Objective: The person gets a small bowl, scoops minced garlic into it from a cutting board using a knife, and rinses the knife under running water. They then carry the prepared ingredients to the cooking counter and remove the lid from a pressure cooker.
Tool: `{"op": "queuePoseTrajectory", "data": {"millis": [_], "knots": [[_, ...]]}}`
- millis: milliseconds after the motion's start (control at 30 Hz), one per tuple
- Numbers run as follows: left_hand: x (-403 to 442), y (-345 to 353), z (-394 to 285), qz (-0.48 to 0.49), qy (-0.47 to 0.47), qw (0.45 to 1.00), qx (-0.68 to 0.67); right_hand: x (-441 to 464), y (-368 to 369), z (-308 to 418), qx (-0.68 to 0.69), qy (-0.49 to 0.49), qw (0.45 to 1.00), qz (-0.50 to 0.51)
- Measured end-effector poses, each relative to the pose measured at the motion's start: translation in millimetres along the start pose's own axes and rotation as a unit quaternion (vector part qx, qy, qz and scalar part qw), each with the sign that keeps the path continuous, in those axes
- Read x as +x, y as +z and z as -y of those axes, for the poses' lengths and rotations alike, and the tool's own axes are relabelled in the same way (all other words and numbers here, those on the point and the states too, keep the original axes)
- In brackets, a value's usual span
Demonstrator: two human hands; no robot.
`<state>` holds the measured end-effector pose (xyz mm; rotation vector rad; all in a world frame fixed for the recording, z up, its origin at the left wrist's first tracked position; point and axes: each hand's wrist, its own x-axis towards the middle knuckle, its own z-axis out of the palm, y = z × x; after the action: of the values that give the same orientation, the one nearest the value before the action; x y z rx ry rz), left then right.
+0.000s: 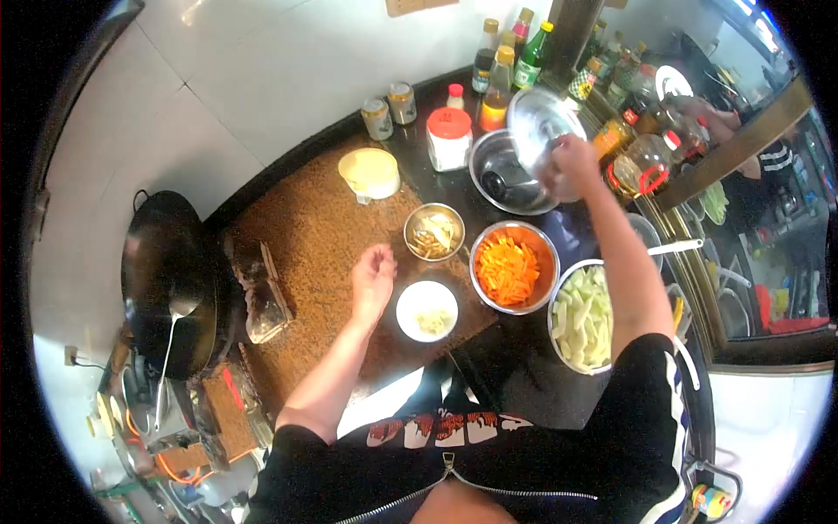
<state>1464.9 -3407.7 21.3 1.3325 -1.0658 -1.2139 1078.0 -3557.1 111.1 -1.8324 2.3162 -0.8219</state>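
My right hand point(572, 166) grips a shiny round metal lid point(539, 122), tilted and blurred, above the back right of a steel bowl point(489, 179). The inside of that bowl looks dark. My left hand point(375, 275) hovers with curled fingers, and nothing shows in it. Closest to it are a small metal bowl point(434, 231) of pale sliced pieces and a white bowl point(427, 312) with chopped pale bits. A steel bowl of orange strips point(509, 271) stands to their right. Past it, a larger bowl holds pale green slices point(583, 319), partly covered by my right arm.
A wok point(170, 271) with a ladle point(172, 349) sits at left. Behind are a yellow tub point(370, 173), two cans point(389, 112), a red-lidded jar point(449, 140) and several sauce bottles point(497, 92). A white handle point(675, 248) juts out right, by the window frame point(738, 144).
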Motion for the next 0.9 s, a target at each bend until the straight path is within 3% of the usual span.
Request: {"op": "queuePoseTrajectory", "data": {"millis": [33,100,133,200,400,467,667,900], "knots": [[3.5,9.8,-7.9,0.025,0.024,0.999,0.0,7.2,-14.3,-22.8,0.097,-0.057,0.994,0.008],[15.8,30.4,-19.0,0.068,0.058,0.996,0.023,7.2,-51.5,-43.7,0.286,0.026,0.957,0.045],[25.1,42.7,-20.9,0.083,0.092,0.992,0.025,-7.0,-74.8,-38.2,0.326,0.042,0.944,0.014],[38.6,71.2,-32.0,0.118,0.064,0.991,0.0,-32.9,-116.1,-24.8,0.391,0.12,0.912,0.027],[104.0,155.0,-29.7,0.187,-0.216,0.956,-0.061,-116.1,-148.9,-30.0,0.394,0.207,0.895,0.026],[113.3,177.1,-32.1,0.102,-0.293,0.948,-0.077,-146.8,-150.9,-33.2,0.39,0.175,0.903,0.041],[160.5,199.3,24.2,0.115,-0.324,0.932,-0.112,-219.0,-156.0,-40.1,0.402,0.213,0.887,0.084],[142.0,203.1,9.4,0.131,-0.273,0.947,-0.106,-258.1,-147.5,-62.0,0.49,0.253,0.831,0.071]]}}
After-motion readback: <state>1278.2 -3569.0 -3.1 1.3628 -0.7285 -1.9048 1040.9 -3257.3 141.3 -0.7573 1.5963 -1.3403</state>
